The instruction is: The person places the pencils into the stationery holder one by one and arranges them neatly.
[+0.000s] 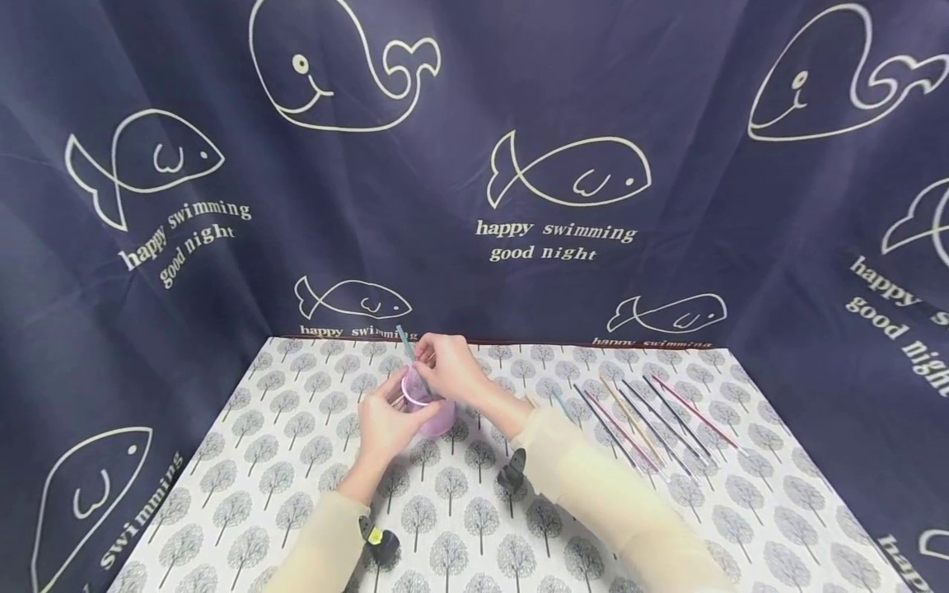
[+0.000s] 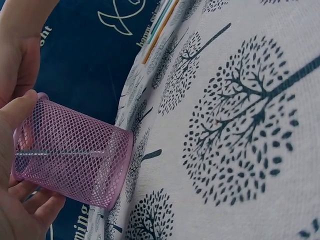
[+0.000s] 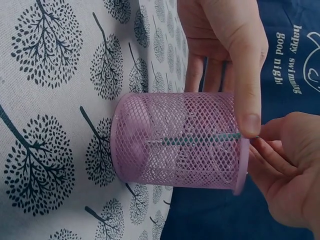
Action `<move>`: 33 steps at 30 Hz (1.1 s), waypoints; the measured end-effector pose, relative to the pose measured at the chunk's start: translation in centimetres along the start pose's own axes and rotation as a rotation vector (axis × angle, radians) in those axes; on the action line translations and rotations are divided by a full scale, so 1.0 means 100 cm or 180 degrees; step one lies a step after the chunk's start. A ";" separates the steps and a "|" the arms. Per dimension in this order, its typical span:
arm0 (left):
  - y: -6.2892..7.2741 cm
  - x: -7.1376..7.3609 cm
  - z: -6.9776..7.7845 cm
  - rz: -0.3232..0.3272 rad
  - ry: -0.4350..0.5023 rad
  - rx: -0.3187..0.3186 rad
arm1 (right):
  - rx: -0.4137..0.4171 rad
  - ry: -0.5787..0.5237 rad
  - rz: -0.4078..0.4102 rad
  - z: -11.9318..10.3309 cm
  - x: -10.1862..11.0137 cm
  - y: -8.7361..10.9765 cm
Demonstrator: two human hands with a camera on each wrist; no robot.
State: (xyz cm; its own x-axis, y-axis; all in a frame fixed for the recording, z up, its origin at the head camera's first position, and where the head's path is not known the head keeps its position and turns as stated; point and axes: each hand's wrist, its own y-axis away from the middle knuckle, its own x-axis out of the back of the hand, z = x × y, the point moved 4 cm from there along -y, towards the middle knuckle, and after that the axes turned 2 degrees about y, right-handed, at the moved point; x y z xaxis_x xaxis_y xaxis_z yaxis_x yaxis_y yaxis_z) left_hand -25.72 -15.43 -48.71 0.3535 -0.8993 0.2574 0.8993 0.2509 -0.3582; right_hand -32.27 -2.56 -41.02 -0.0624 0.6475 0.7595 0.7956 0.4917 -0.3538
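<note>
A pink mesh pen holder (image 1: 442, 422) stands on the patterned cloth, tilted slightly in the head view. My left hand (image 1: 387, 423) grips it near the rim, thumb on the near side and fingers round the far side. Above the opening, my right hand (image 1: 451, 369) pinches a thin teal stick (image 1: 404, 336). Through the mesh in the right wrist view, the lower part of that stick (image 3: 200, 139) shows inside the holder, ending in a pale, silvery tip. In the left wrist view the holder's base (image 2: 122, 170) is down at the cloth.
Several thin sticks (image 1: 630, 420) in dark, pink, tan and teal lie spread on the cloth to the right, beyond my right forearm. The tree-print cloth (image 1: 452, 527) covers the table. A navy curtain (image 1: 460, 99) with fish drawings hangs behind and at both sides.
</note>
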 end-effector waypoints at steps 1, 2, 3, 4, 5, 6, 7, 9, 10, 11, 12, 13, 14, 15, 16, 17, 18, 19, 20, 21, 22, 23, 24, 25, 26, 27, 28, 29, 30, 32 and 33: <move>0.000 0.000 0.000 -0.0008 -0.0003 -0.0014 | -0.0008 0.0034 -0.0023 0.000 -0.001 0.000; 0.000 -0.001 0.000 -0.0011 -0.0006 -0.0024 | -0.0014 0.0074 -0.0047 0.000 -0.001 0.000; 0.000 -0.001 0.001 -0.0016 -0.0006 -0.0030 | -0.0018 0.0104 -0.0069 0.000 -0.002 -0.001; 0.000 -0.001 0.001 -0.0021 -0.0001 -0.0035 | -0.0025 0.0138 -0.0088 0.000 -0.003 -0.001; 0.001 -0.001 0.001 -0.0021 -0.0005 -0.0044 | -0.0028 0.0163 -0.0102 0.000 -0.004 -0.001; 0.001 -0.002 0.001 -0.0018 -0.0011 -0.0049 | -0.0030 0.0188 -0.0116 0.000 -0.005 -0.001; 0.001 -0.002 0.001 -0.0017 -0.0008 -0.0061 | -0.0025 0.0211 -0.0112 0.001 -0.005 -0.001; 0.001 -0.002 0.001 -0.0012 0.0005 -0.0076 | -0.0010 0.0250 -0.0094 0.001 -0.006 -0.002; 0.002 -0.002 0.002 -0.0010 0.0012 -0.0078 | -0.0002 0.0274 -0.0080 0.001 -0.006 -0.002; 0.002 -0.002 0.001 -0.0007 0.0017 -0.0086 | 0.0010 0.0290 -0.0073 0.001 -0.006 -0.002; 0.002 -0.002 0.001 -0.0005 0.0019 -0.0095 | 0.0015 0.0309 -0.0063 0.001 -0.007 -0.002; 0.003 -0.002 0.002 -0.0001 0.0024 -0.0104 | 0.0013 0.0330 -0.0061 0.002 -0.007 -0.002; 0.003 -0.002 0.002 0.0001 0.0027 -0.0105 | 0.0018 0.0335 -0.0070 0.002 -0.008 -0.002; 0.003 -0.002 0.001 -0.0001 0.0029 -0.0095 | 0.0022 0.0333 -0.0074 0.003 -0.008 -0.002; 0.003 -0.002 0.001 -0.0006 0.0041 -0.0080 | 0.0019 0.0322 -0.0076 0.003 -0.007 -0.002; 0.003 -0.002 0.001 -0.0011 0.0055 -0.0067 | 0.0011 0.0307 -0.0085 0.004 -0.006 -0.001; 0.003 -0.002 0.001 -0.0017 0.0064 -0.0038 | -0.0008 0.0295 -0.0096 0.005 -0.005 -0.001; 0.003 -0.002 0.001 -0.0020 0.0074 -0.0007 | -0.0015 0.0274 -0.0101 0.006 -0.002 -0.001; 0.003 -0.002 0.001 -0.0028 0.0085 0.0034 | -0.0017 0.0269 -0.0097 0.007 0.002 -0.001; 0.003 -0.003 0.000 -0.0034 0.0078 0.0073 | -0.0035 0.0266 -0.0093 0.008 0.006 -0.001; 0.002 -0.003 0.000 -0.0032 0.0076 0.0108 | -0.0067 0.0257 -0.0095 0.010 0.012 -0.001; 0.002 -0.003 0.000 -0.0031 0.0067 0.0137 | -0.0097 0.0268 -0.0095 0.013 0.018 -0.001; 0.002 -0.004 -0.001 -0.0030 0.0057 0.0161 | -0.0108 0.0289 -0.0083 0.016 0.025 -0.001; 0.001 -0.004 -0.001 -0.0027 0.0056 0.0179 | -0.0121 0.0312 -0.0070 0.019 0.033 -0.001; 0.001 -0.004 -0.001 -0.0023 0.0052 0.0198 | -0.0146 0.0325 -0.0070 0.023 0.041 -0.001; 0.000 -0.004 -0.001 -0.0011 0.0040 0.0206 | -0.0163 0.0332 -0.0075 0.027 0.049 0.000; 0.000 -0.004 -0.001 -0.0002 0.0046 0.0213 | -0.0187 0.0343 -0.0082 0.031 0.057 0.001; 0.000 -0.004 -0.001 0.0003 0.0048 0.0219 | -0.0196 0.0374 -0.0089 0.035 0.064 0.003; 0.000 -0.004 -0.001 0.0011 0.0052 0.0225 | -0.0223 0.0391 -0.0108 0.040 0.071 0.004; -0.001 -0.003 -0.002 0.0023 0.0060 0.0249 | -0.0281 0.0444 -0.0155 0.049 0.083 0.010; -0.001 -0.002 -0.002 0.0025 0.0063 0.0266 | -0.0285 0.0503 -0.0171 0.054 0.088 0.013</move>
State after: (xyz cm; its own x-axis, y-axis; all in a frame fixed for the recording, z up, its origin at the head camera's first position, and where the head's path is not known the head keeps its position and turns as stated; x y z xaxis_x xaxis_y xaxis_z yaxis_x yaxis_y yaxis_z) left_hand -25.92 -15.29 -48.90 0.3562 -0.9039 0.2369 0.9152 0.2862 -0.2838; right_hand -35.07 6.95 -37.71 -0.0166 0.5187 0.8548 0.8446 0.4648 -0.2657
